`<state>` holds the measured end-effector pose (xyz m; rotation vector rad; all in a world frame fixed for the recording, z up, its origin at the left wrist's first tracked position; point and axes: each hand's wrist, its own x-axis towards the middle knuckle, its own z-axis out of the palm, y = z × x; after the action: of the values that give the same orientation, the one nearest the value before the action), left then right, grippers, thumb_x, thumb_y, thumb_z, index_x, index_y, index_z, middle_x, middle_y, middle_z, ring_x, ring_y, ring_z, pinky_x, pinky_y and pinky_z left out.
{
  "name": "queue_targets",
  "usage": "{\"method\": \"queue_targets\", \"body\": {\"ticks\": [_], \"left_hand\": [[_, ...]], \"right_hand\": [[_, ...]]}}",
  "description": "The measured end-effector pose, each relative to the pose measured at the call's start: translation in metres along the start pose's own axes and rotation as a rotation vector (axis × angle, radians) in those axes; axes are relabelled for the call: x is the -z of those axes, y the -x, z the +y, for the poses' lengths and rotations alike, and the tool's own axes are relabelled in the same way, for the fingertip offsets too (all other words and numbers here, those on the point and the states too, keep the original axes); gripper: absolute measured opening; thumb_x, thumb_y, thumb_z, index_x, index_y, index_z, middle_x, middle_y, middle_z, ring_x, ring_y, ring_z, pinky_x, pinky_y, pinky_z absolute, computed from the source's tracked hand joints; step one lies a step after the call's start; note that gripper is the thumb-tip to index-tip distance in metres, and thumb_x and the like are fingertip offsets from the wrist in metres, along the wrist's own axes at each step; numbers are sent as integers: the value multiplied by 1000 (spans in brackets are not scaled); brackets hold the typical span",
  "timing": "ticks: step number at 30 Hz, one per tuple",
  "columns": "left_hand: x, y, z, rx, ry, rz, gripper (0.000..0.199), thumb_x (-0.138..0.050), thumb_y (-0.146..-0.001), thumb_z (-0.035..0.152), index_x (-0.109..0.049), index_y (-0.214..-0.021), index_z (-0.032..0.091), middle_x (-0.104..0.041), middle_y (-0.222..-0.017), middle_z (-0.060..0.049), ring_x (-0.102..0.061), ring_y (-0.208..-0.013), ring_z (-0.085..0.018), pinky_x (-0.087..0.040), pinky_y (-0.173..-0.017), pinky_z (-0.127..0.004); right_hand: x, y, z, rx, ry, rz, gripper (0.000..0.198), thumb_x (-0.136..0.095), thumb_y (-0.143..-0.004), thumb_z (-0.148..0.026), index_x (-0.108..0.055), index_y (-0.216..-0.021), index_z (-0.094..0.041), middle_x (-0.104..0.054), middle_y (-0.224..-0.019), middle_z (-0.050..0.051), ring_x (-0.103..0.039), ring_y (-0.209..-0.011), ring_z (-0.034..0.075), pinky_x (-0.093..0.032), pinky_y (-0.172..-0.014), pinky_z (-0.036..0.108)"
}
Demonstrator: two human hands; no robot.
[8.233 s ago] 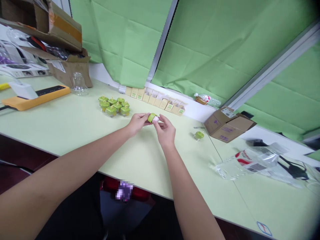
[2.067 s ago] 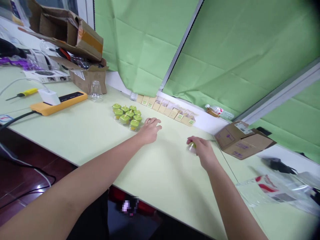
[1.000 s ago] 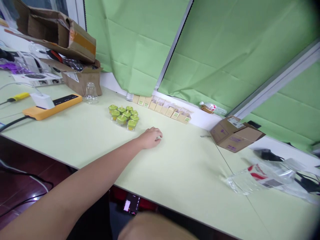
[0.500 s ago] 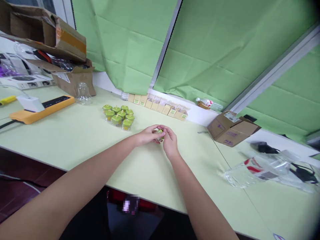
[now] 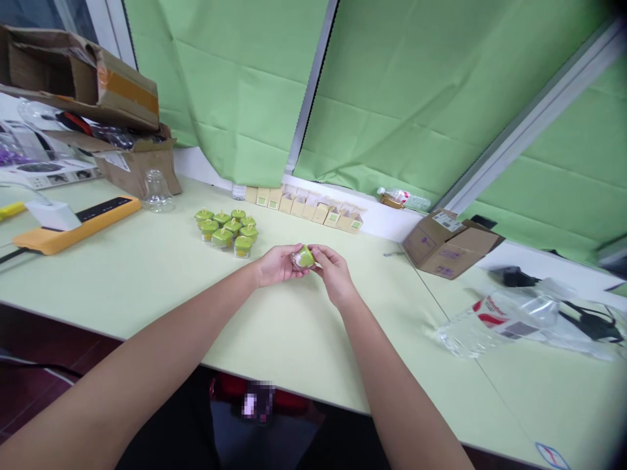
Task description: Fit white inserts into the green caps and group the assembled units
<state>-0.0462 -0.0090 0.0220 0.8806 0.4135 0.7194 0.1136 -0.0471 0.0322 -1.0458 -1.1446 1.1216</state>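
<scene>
Head view. The left hand (image 5: 280,266) and the right hand (image 5: 334,273) meet above the middle of the pale table (image 5: 279,333), near the centre of the scene. Between them is a small green-lidded container (image 5: 305,256), held tilted, its lid toward the right and its clear body toward the left. The fingers of the left hand are closed around the clear body; the thumb and fingers of the right hand are closed on the lid side, their exact contact partly hidden.

Left of the hands, a cluster of similar lidded containers (image 5: 234,226) stands upright on the table, set close together. Beyond, along the far edge, runs a row of small cardboard boxes (image 5: 309,207). To the far right, a bottle (image 5: 405,199) with a red-and-white label lies on its side, and an open carton (image 5: 448,247) rests below it; nearer on the right lies a large clear bottle (image 5: 499,321). On the left are an orange power strip (image 5: 105,214) bearing a white adapter (image 5: 53,216), and a clear jar (image 5: 157,192) just beside stacked cartons (image 5: 130,94). Green curtains (image 5: 416,98) hang behind.
</scene>
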Motion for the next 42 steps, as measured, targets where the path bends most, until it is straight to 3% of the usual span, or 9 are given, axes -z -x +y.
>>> {"method": "queue_targets", "body": {"ticks": [4,7,12,18,25,30,36,39,42], "left_hand": [[1,1,3,58,51,29,36,-48,-93,45,-65,-90,13,-68,-77,-9,-56,-53,-11,-43,-50,-22],[3,-2,1,118,-67,58,50,-43,-92,59,-64,-90,14,-69,-74,-10,-55,-48,-12,-36,-41,-21],[3,-7,-4,49,-227,126,63,-46,-83,75,-63,-99,16,-69,-86,-9,-68,-76,-22,-54,-68,-32],[3,-8,-10,-268,-687,121,57,-81,-68,45,-65,-114,16,-65,-89,-4,-58,-77,-14,-48,-76,-28],[14,-13,-17,-355,-855,176,60,-84,-63,45,-66,-111,14,-68,-93,-6,-59,-77,-15,-48,-75,-30],[29,-16,-20,-386,-999,383,60,-86,-58,45,-65,-107,17,-69,-104,-10,-64,-91,-21,-50,-87,-35],[32,-13,-15,-477,-1300,500,52,-73,-73,42,-60,-118,19,-66,-117,-10,-60,-110,-28,-47,-98,-40],[18,-6,-12,-700,-1441,424,51,-62,-81,29,-54,-130,18,-57,-134,-11,-48,-129,-27,-38,-110,-41],[3,1,-10,-825,-1472,259,48,-55,-82,17,-55,-130,18,-58,-132,-10,-49,-126,-24,-40,-110,-38]], "right_hand": [[0,2,-1,40,6,-107,35,-79,-69,-45,-73,-93,-21,-70,-88,1,-60,-68,12,-54,-77,31],[-2,2,4,102,88,-83,34,-77,-72,-49,-73,-87,-19,-70,-83,3,-59,-66,13,-54,-71,32],[0,-2,12,175,385,138,36,-71,-75,-53,-67,-73,-18,-70,-79,5,-61,-70,18,-50,-65,31],[9,-5,15,224,536,202,32,-67,-79,-50,-66,-71,-19,-69,-74,4,-61,-71,18,-48,-71,31],[7,-9,16,252,283,274,37,-59,-82,-57,-59,-84,-21,-67,-88,4,-62,-77,17,-55,-68,31],[19,-18,13,-23,-73,398,34,-62,-82,-56,-49,-83,-24,-63,-87,1,-64,-77,17,-61,-64,35],[17,-15,16,-164,-177,223,39,-86,-62,-32,-55,-84,-22,-69,-91,5,-67,-82,19,-59,-70,32],[12,-10,15,-178,-102,161,41,-86,-61,-35,-60,-89,-20,-69,-89,5,-66,-79,17,-55,-68,28],[8,-6,13,-179,-58,54,44,-84,-63,-43,-64,-92,-18,-68,-86,3,-64,-75,14,-50,-64,25]]}}
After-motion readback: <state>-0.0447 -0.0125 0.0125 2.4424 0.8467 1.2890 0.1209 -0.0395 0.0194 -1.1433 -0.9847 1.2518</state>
